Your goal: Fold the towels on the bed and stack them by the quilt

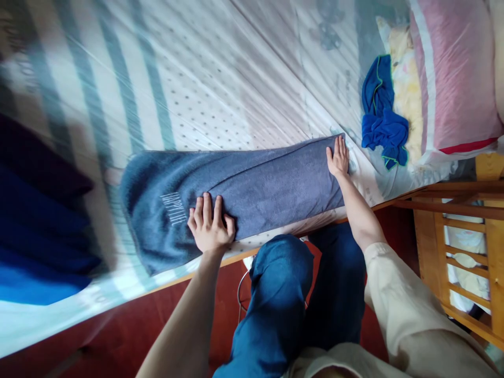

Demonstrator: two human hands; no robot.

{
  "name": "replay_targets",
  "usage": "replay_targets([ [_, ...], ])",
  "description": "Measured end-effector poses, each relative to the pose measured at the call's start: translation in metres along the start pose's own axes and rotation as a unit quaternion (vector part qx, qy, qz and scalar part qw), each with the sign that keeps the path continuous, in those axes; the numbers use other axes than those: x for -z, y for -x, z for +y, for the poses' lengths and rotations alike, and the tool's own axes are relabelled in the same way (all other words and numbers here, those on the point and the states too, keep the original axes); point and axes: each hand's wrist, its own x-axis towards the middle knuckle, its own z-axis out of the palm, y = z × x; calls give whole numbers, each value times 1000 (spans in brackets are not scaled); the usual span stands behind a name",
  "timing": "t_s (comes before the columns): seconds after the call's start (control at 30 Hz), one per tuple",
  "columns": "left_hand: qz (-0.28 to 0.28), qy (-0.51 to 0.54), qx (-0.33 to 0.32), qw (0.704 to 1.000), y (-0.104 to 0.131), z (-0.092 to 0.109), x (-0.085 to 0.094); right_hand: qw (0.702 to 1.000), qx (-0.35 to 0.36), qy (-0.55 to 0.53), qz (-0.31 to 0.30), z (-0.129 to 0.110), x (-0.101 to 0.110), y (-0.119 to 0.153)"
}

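Note:
A long grey-blue towel [268, 184] with pale lettering near its left end lies along the near edge of a bed. My left hand [210, 223] rests palm down on it, just right of the lettering, with the fingers spread. At the towel's right end, my right hand [338, 156] lies flat, its fingers stretched toward the far corner. Some creases run lengthwise through the cloth, and its left end looks slightly rumpled. Neither hand has its fingers wrapped round the fabric.
The bed has a patterned sheet [220, 89]. Dark and bright blue cloth [39, 226] lies at the left. A crumpled blue cloth [381, 115] sits beside a pink pillow [460, 73] at the right. A wooden slatted frame [429, 241] stands at the lower right.

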Motion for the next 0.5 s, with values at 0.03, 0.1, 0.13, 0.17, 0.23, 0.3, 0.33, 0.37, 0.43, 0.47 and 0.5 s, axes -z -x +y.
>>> replay_targets([
  [0.03, -2, -1, 1, 1000, 0, 0, 0, 1000, 1, -1, -1, 3, 0, -6],
  [0.1, -4, -1, 9, 1000, -1, 1, 1, 1000, 6, -9, -2, 5, 2, -8],
  [0.13, -7, 1, 15, 1000, -1, 1, 2, 1000, 11, -16, 1, 4, 3, -4],
  [0.17, -11, 5, 22, 1000, -1, 2, 2, 999, 19, -25, 7, 2, 4, 4],
  [0.23, -23, 17, 36, 999, -2, 4, 4, 998, 50, -41, 16, -4, 7, 31],
  [0.3, -36, 31, 44, 998, -3, 6, 5, 994, 92, -51, 6, -6, 9, 65],
  [0.33, -39, 36, 46, 998, -3, 7, 6, 992, 112, -53, -9, -5, 10, 81],
  [0.37, -39, 39, 47, 997, -3, 8, 6, 990, 126, -53, -24, -1, 10, 94],
  [0.43, -34, 39, 46, 998, -3, 9, 7, 987, 141, -50, -51, 10, 11, 111],
  [0.47, -31, 36, 45, 998, -3, 9, 8, 987, 143, -48, -59, 17, 11, 114],
  [0.5, -30, 35, 44, 998, -3, 10, 8, 986, 145, -46, -64, 25, 11, 114],
])
